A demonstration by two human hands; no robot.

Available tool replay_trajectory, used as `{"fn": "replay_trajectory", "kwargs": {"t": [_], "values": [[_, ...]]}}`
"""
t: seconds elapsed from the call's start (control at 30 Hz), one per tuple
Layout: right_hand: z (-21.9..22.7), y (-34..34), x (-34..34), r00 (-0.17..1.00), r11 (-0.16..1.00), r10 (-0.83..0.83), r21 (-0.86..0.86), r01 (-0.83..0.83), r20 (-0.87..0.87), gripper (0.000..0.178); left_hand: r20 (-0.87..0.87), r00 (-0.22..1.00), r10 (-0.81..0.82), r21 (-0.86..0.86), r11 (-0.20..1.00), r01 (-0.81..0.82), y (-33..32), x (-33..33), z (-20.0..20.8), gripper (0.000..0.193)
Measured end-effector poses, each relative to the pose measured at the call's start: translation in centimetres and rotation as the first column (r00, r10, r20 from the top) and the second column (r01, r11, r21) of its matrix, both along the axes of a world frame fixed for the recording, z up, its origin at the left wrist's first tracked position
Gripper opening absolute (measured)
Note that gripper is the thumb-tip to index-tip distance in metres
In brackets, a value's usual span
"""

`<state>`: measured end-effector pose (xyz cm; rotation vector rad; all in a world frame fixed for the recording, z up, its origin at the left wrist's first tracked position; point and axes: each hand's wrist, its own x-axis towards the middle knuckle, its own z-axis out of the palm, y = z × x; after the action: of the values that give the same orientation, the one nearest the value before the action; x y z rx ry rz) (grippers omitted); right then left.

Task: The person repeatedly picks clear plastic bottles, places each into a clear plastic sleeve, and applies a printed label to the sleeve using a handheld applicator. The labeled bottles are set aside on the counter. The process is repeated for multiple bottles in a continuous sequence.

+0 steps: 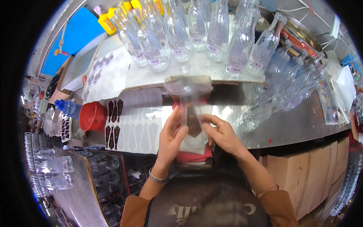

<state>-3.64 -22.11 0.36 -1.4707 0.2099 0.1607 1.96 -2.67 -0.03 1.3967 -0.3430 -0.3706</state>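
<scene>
A clear glass bottle (196,142) lies between my hands, its neck pointing away from me and smeared by motion. A dark, pointed label (194,123) shows on its body. My left hand (173,134) curves along the left side of the bottle, thumb and fingers against the glass. On the other side my right hand (224,137) has its thumb and bent fingers at the bottle's edge. A padded block (174,86) stands at the neck end, and red cloth (194,157) lies beneath the base.
Several upright glass bottles (179,47) crowd the raised shelf. More bottles (261,113) rest at the right. A sheet of labels (134,123), a red bowl (92,117) and a blue-capped plastic bottle (68,108) are at the left. Cardboard boxes (295,166) stand lower right.
</scene>
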Motion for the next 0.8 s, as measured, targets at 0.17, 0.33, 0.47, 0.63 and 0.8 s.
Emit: {"fn": "replay_trajectory", "kwargs": {"t": [0.17, 0.33, 0.47, 0.63, 0.8], "values": [[0.0, -0.6, 0.6, 0.999, 0.998, -0.032, 0.048, 0.032, 0.010, 0.037, 0.599, 0.798, -0.060, 0.378, 0.901, -0.215, -0.8, 2.2, 3.1, 0.056], [-3.2, -1.1, 0.4, 0.885, 0.761, -0.391, 0.452, 0.466, -0.254, 0.049, 0.594, 0.796, -0.118, 0.466, 0.857, -0.220, -1.3, 3.4, 3.3, 0.050], [-5.2, -0.5, -1.1, 0.896, 0.711, -0.367, 0.545, 0.444, -0.252, 0.036, 0.594, 0.795, -0.120, 0.471, 0.853, -0.223, -1.4, 3.4, 3.2, 0.051], [-3.8, -0.7, -0.7, 0.902, 0.796, -0.430, 0.461, 0.391, -0.023, 0.024, 0.596, 0.795, -0.112, 0.462, 0.858, -0.225, -1.4, 3.4, 3.1, 0.051], [2.2, -2.0, 2.2, 0.906, 0.955, -0.298, 0.093, 0.283, 0.300, 0.033, 0.593, 0.797, -0.116, 0.464, 0.858, -0.220, -1.3, 3.5, 3.2, 0.052]]}}
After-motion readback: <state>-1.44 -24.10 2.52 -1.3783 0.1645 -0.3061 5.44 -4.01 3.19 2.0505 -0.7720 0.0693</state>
